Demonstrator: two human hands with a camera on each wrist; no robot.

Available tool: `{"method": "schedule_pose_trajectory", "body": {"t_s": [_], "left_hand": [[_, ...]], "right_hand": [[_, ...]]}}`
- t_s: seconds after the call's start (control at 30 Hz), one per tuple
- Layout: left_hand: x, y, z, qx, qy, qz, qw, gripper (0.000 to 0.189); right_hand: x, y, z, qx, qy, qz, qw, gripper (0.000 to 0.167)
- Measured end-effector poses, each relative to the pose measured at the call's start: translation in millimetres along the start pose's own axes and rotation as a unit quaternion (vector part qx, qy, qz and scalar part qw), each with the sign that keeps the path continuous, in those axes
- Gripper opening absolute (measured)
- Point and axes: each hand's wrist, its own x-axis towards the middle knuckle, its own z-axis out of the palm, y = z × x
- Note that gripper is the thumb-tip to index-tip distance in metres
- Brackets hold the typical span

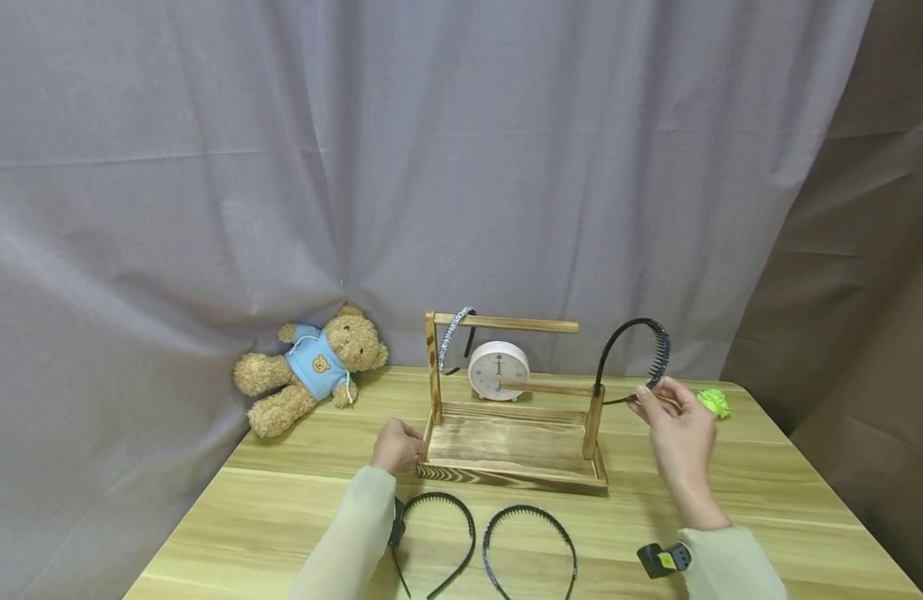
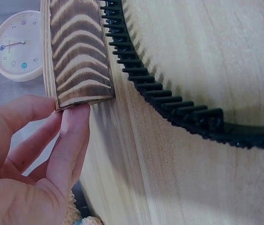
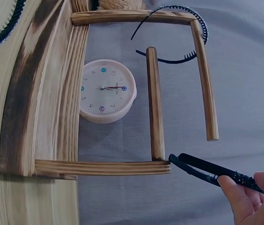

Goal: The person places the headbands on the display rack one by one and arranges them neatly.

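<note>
My left hand (image 1: 396, 447) grips the front left corner of a wooden rack (image 1: 506, 480), thumb and fingers pinching its end in the left wrist view. To the right of the rack, my right hand (image 1: 681, 429) holds a black toothed headband (image 1: 662, 342) between thumb and fingers, raised above the table. The band's free ends are close to the top of the rack's short right post (image 3: 104, 168); whether they touch is unclear. From the rack's upper bar (image 1: 529, 324) hangs a glittery headband (image 1: 446, 343), near the left post.
Two more black headbands, one on the left (image 1: 472, 531) and one on the right (image 1: 574, 554), lie in front of the rack. Behind it stands a round clock (image 1: 499, 367). A teddy bear (image 1: 319, 367) leans at the left; a bright green item (image 1: 714, 403) sits far right.
</note>
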Motion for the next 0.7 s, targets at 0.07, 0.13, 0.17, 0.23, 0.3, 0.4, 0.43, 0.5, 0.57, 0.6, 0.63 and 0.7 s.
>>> {"method": "schedule_pose_trajectory", "body": {"t_s": [0.07,0.13,0.17,0.23,0.3,0.4,0.43,0.5,0.57,0.6,0.63,0.7], "left_hand": [[-0.2,0.0,-0.5,0.000,0.001,0.001,1.0000,0.014],[-0.5,0.2,-0.6,0.000,0.001,0.001,1.0000,0.014],[-0.7,0.4,-0.5,0.001,0.002,0.000,1.0000,0.014],[-1.2,0.9,-0.3,0.001,0.003,-0.001,1.0000,0.013],[-1.1,1.0,0.0,0.001,0.003,-0.001,1.0000,0.014],[-1.2,0.6,0.3,-0.001,0.001,0.000,1.0000,0.014],[-1.1,0.6,0.4,-0.001,0.001,0.001,1.0000,0.014],[-1.1,0.4,0.5,0.000,0.001,0.002,1.0000,0.015],[-1.3,0.4,0.5,0.002,0.002,0.004,1.0000,0.014],[-1.4,0.3,0.4,0.003,0.004,0.005,1.0000,0.014],[-1.6,0.5,0.3,0.003,0.005,0.005,1.0000,0.014],[-1.6,0.7,0.2,0.003,0.005,0.009,0.9999,0.013]], "right_hand": [[0.0,1,3,0.003,0.001,-0.002,1.0000,0.014],[0.1,2,6,0.005,0.001,-0.003,1.0000,0.015],[0.2,2,7,0.004,-0.001,-0.005,1.0000,0.015],[0.6,3,10,0.007,-0.005,-0.008,0.9999,0.013],[1.0,4,12,0.007,-0.009,-0.014,0.9998,0.009],[1.1,5,15,0.007,-0.015,-0.021,0.9996,0.008],[1.2,5,16,0.006,-0.016,-0.024,0.9996,0.009],[1.4,6,18,0.001,-0.019,-0.026,0.9995,0.008],[1.7,7,19,-0.001,-0.021,-0.027,0.9994,0.010],[1.9,8,20,-0.001,-0.021,-0.028,0.9994,0.011],[2.0,8,20,-0.004,-0.019,-0.029,0.9994,0.012],[2.3,9,22,-0.014,-0.016,-0.032,0.9993,0.013]]}}
